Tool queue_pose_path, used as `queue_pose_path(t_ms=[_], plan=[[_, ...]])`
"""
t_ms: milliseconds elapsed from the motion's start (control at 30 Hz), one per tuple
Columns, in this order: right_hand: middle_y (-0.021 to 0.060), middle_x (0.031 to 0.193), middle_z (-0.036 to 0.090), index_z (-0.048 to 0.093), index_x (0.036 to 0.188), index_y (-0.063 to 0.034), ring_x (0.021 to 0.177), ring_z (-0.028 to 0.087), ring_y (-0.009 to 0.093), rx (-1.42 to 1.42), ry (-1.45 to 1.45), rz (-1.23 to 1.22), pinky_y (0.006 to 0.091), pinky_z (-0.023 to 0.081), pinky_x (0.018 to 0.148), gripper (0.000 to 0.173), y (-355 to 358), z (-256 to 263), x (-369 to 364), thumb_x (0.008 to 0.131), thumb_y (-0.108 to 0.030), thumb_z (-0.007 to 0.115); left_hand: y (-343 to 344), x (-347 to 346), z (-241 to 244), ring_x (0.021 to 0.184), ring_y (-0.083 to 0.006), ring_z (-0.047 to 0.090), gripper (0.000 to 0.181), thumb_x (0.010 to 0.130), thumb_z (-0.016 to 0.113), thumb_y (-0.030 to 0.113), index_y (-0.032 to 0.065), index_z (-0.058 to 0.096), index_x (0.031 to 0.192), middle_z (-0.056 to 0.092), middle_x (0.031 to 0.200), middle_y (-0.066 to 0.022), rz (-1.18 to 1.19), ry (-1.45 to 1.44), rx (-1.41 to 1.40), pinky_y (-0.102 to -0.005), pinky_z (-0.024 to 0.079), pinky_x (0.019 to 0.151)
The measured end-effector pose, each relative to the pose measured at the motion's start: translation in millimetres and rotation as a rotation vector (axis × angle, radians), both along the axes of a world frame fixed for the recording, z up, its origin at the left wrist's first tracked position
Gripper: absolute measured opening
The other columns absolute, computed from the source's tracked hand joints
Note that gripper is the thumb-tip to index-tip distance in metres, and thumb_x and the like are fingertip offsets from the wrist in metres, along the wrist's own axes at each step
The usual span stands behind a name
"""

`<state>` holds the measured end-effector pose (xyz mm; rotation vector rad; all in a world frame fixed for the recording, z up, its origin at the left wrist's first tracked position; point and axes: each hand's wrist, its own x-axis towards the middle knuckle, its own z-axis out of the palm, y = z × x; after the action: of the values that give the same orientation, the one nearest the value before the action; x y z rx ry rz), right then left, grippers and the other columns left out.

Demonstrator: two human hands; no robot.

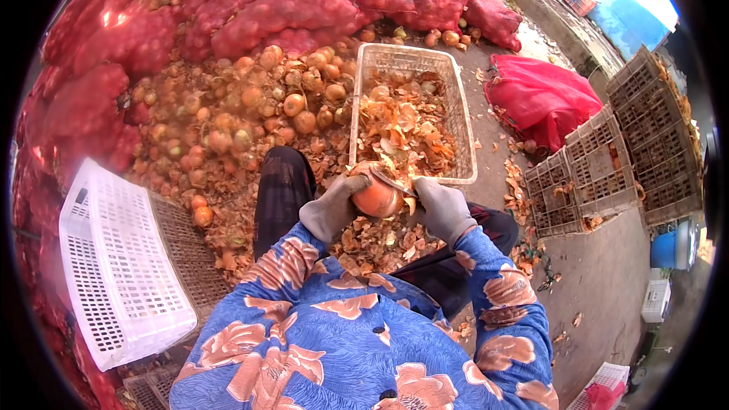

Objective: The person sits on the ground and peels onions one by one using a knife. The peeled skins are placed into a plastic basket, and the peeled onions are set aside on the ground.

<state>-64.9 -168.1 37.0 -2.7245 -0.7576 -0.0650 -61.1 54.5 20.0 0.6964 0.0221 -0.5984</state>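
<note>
My gloved left hand (pixel 332 212) grips a large orange-skinned onion (pixel 377 198) from its left side, in front of my knees. My right hand (pixel 445 209), in a matching grey glove, holds a small knife (pixel 392 179); its thin blade lies across the top of the onion. The knife's handle is hidden in my fingers. A loose flap of dry skin hangs at the onion's right side. Just beyond my hands stands a plastic crate (pixel 468 142) partly filled with papery onion skins (pixel 405 135).
A heap of onions (pixel 245 108) spreads to the left, with red mesh sacks (pixel 290 11) stacked behind. A white crate (pixel 122 273) leans at the left. Stacked dirty crates (pixel 598 165) and a crumpled red mesh sack (pixel 538 97) lie right. Loose skins (pixel 381 245) litter the ground between my legs.
</note>
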Motion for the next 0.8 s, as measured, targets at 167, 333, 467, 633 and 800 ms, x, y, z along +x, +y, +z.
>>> queue_pose_path(t_ms=[167,333,467,633,800], plan=[[0.0140,0.081,0.062,0.049,0.091,-0.0067,0.075,0.064,0.033,0.023,-0.031,0.010,0.0431,0.051,0.061,0.017,0,-4,2,0.078,-0.013,0.059,0,-4,10,0.112,-0.0260,0.056,0.052,0.084,0.051,0.018,-0.0032,0.042,0.131,0.054,0.124,-0.0158,0.001,-0.013,0.024,-0.0374,0.044,0.100],[0.0133,0.081,0.062,0.049,0.089,-0.0060,0.076,0.064,0.033,-0.034,0.001,-0.015,0.0427,0.050,0.061,0.015,10,-5,5,0.078,-0.010,0.058,4,-10,15,0.108,-0.0252,0.058,0.052,0.083,0.053,0.020,-0.0023,0.044,0.129,0.056,0.122,-0.0150,-0.038,-0.087,0.118,-0.0370,0.046,0.096],[0.0132,0.081,0.062,0.050,0.088,-0.0057,0.077,0.063,0.034,-0.005,0.022,-0.064,0.0431,0.050,0.062,0.016,-10,-31,18,0.076,-0.010,0.060,8,-11,16,0.123,-0.0270,0.047,0.051,0.088,0.045,0.019,-0.0012,0.037,0.135,0.048,0.132,-0.0161,-0.021,0.045,-0.024,-0.0381,0.036,0.106],[0.0137,0.084,0.061,0.049,0.090,-0.0064,0.084,0.063,0.034,0.018,0.018,-0.104,0.0420,0.050,0.067,0.023,3,-38,16,0.073,-0.009,0.063,18,-12,14,0.130,-0.0261,0.040,0.050,0.092,0.039,0.018,-0.0009,0.034,0.138,0.044,0.138,-0.0152,-0.057,-0.077,-0.044,-0.0366,0.029,0.111],[0.0144,0.084,0.061,0.047,0.092,-0.0079,0.086,0.062,0.036,0.018,0.014,-0.041,0.0422,0.049,0.066,0.029,12,-36,22,0.072,-0.012,0.067,14,-14,13,0.121,-0.0264,0.049,0.054,0.086,0.048,0.019,-0.0044,0.037,0.134,0.049,0.131,-0.0166,0.024,-0.028,0.004,-0.0382,0.036,0.106]])
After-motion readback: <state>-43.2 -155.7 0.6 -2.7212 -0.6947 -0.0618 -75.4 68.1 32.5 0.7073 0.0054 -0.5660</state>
